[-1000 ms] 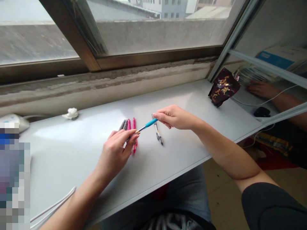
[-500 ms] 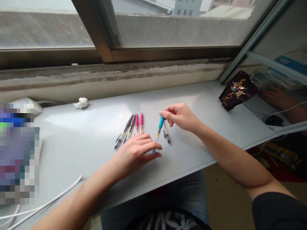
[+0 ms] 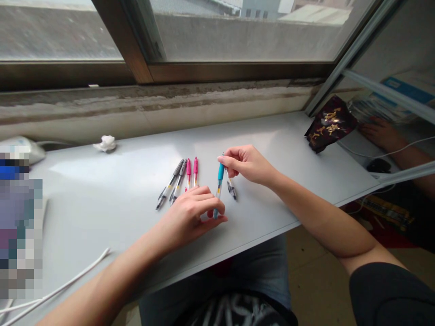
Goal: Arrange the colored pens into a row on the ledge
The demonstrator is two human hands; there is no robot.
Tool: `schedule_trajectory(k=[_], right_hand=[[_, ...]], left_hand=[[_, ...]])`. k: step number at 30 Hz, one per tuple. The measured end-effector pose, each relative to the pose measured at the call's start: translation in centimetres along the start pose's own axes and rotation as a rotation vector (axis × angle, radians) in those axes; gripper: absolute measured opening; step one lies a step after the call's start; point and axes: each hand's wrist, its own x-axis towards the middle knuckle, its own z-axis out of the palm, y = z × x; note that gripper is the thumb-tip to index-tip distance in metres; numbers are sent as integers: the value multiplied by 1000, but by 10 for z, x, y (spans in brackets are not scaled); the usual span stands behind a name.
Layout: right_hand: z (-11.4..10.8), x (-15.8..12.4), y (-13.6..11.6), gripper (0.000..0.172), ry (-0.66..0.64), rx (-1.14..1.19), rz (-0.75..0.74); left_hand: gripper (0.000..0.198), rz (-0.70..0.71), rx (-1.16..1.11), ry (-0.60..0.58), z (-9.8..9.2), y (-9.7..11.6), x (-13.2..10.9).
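A blue pen stands nearly upright between my hands. My right hand pinches its upper end, fingers closed. Around its lower end are the thumb and fingers of my left hand, which are bent and close to the pen. Left of it on the grey desk lie two black pens, one and another, and two pink pens, one and another, their lower ends partly behind my left hand. Another black pen lies just right of the blue one, partly under my right hand.
A crumpled white tissue lies at the back left of the desk. White cables cross the front left, near a blurred stack. A dark wrapper stands at the right by a metal frame, beyond which another person's hand shows.
The blue pen has tilted more upright. The fingers of my left hand have curled in closer around its lower end. The whole view has shifted slightly.
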Motion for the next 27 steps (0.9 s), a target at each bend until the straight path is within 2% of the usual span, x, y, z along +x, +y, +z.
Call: schedule_trajectory(k=[6,12,17,20,22,24,27], right_hand=[[0,2,0,43,-1,14,0],[-2,3,0,45,-64,49,48],[-10,7,4,46,-144,81,97],[-16,9,4,53,-131,46,153],[-21,8,1,52,-72,-85,153],[-26,6,-4,43,-18,-354,108],[-27,1,-9,34,-64,-828,90]], left_hand=[[9,-17,-3,13,0,-4,0],[13,-14,-6,38,3,-3,0],[20,-12,5,20,5,-2,0],[19,-16,17,9,5,-3,0],[18,-38,24,16,4,-5,-1],[20,-66,26,27,4,-7,-1],[19,-105,30,-1,7,-9,-1]])
